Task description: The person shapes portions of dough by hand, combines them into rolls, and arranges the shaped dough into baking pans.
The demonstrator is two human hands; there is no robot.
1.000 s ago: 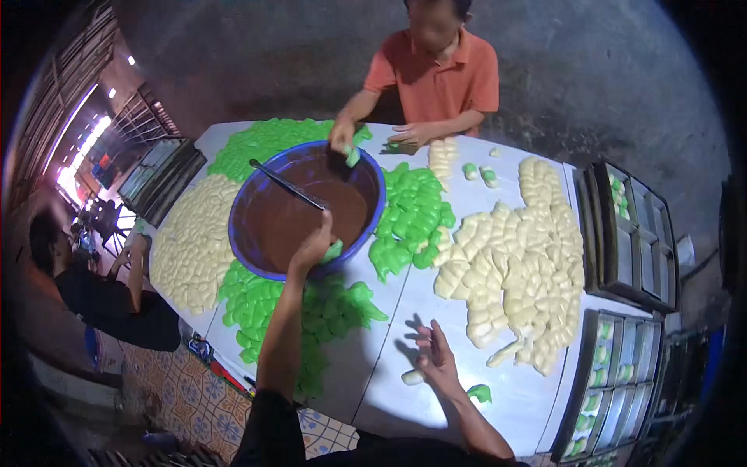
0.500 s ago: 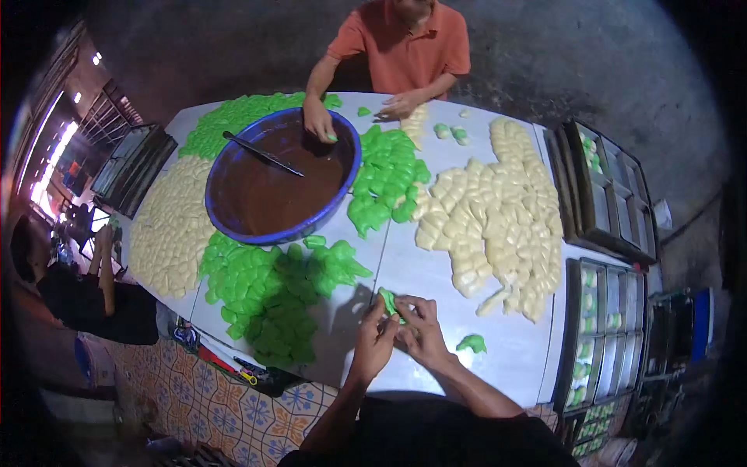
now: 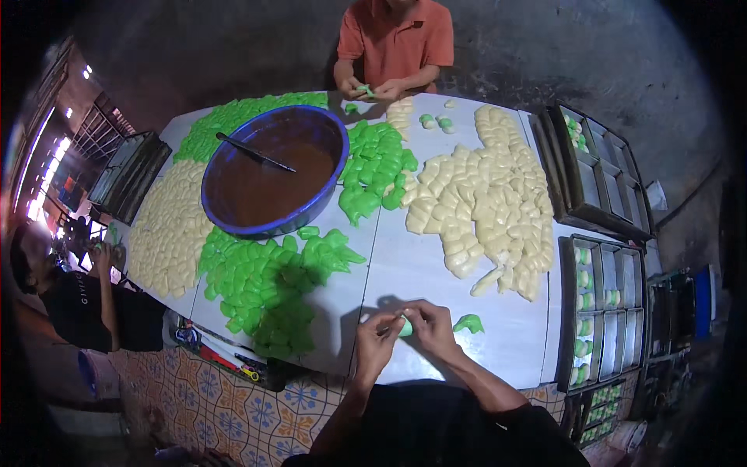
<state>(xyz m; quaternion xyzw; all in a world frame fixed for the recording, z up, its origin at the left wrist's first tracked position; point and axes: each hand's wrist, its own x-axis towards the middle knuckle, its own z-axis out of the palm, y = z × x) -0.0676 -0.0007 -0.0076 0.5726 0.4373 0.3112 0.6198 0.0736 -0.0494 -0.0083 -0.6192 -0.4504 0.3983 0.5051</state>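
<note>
At the table's near edge, my left hand (image 3: pixel 377 339) and my right hand (image 3: pixel 431 331) are closed together around a small green dough piece (image 3: pixel 405 328), partly hidden by the fingers. A loose green lump (image 3: pixel 469 323) lies just right of them. Beyond them are sheets of cream dough (image 3: pixel 498 210) at the right and green dough (image 3: pixel 257 288) at the left, plus a blue basin (image 3: pixel 339 156) of brown liquid (image 3: pixel 272 194) with a dark utensil (image 3: pixel 255 152) across it.
A co-worker (image 3: pixel 397 39) across the table (image 3: pixel 389 257) handles green dough. Another person (image 3: pixel 78 303) works at the left. Compartmented metal trays (image 3: pixel 603 311) with green-and-cream pieces and stacked trays (image 3: pixel 599 167) line the right side; more trays (image 3: pixel 128 167) stand at the back left.
My left hand came from the basin to meet my right hand at the near edge, holding green dough. The facing co-worker's hand left the basin for the far edge. The view shifted.
</note>
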